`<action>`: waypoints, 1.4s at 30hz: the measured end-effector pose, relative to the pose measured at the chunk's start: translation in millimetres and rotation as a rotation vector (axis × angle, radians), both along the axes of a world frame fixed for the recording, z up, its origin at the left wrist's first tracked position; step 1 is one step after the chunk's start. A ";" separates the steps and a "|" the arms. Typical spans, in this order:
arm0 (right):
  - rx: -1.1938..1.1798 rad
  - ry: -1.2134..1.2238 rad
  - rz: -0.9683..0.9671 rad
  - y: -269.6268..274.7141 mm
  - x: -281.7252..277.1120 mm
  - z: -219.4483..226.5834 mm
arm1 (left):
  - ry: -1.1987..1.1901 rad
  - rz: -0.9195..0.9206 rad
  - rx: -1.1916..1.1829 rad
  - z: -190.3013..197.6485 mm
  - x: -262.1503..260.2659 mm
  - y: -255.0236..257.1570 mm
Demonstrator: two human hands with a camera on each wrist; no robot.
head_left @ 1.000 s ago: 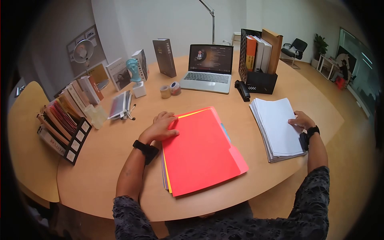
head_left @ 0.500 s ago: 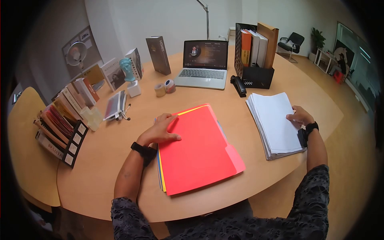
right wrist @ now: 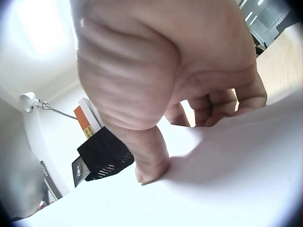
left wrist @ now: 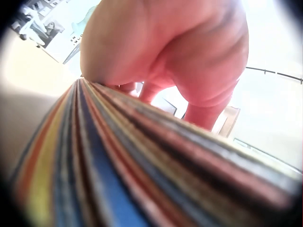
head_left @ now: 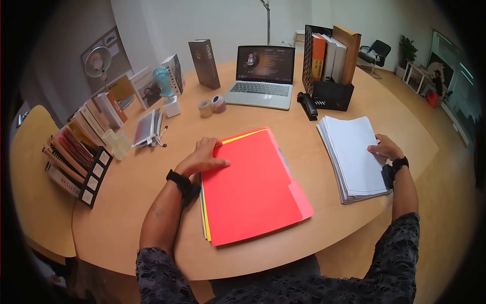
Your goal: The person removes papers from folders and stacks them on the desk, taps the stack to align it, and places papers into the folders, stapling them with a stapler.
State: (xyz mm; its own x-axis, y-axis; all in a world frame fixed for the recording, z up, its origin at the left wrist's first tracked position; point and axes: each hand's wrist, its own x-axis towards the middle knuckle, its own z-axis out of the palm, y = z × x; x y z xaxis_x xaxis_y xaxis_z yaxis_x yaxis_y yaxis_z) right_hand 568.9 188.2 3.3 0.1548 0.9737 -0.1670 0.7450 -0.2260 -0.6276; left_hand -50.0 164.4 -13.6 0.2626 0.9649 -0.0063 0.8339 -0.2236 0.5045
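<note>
A stack of coloured file folders [head_left: 258, 187], red on top, lies in front of me. My left hand [head_left: 202, 157] rests at its upper left corner, thumb spread on the red cover. Yellow and blue edges show at its left side. In the left wrist view the many-layered folder edges [left wrist: 109, 170] run below the hand [left wrist: 165, 52]. To the right lies a thick stack of white paper [head_left: 349, 157]. My right hand [head_left: 390, 152] holds its right edge, thumb on the top sheet; in the right wrist view the other fingertips are hidden past the paper's edge.
Behind stand a laptop [head_left: 263, 78], a black stapler [head_left: 307, 105] and a file holder [head_left: 331, 96] with books. Tape rolls [head_left: 211, 107], a teal bust [head_left: 163, 83], a zip pouch [head_left: 148, 129] and a book rack [head_left: 96, 175] line the left.
The red folder's left side has shifted slightly left, and the left thumb reaches a little farther over it. The right hand stays at the paper's edge. The head view has tilted slightly.
</note>
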 end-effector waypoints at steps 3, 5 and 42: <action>0.019 0.063 0.015 6.4 9.1 -9.8 | -0.022 0.031 -0.010 0.1 0.6 -0.1; -0.024 0.029 -0.007 -1.6 -3.0 5.3 | -0.034 0.033 -0.010 -3.2 1.1 -0.5; -0.143 0.991 0.279 -130.7 -266.8 35.5 | 0.039 -0.057 0.122 -5.8 -16.4 -51.7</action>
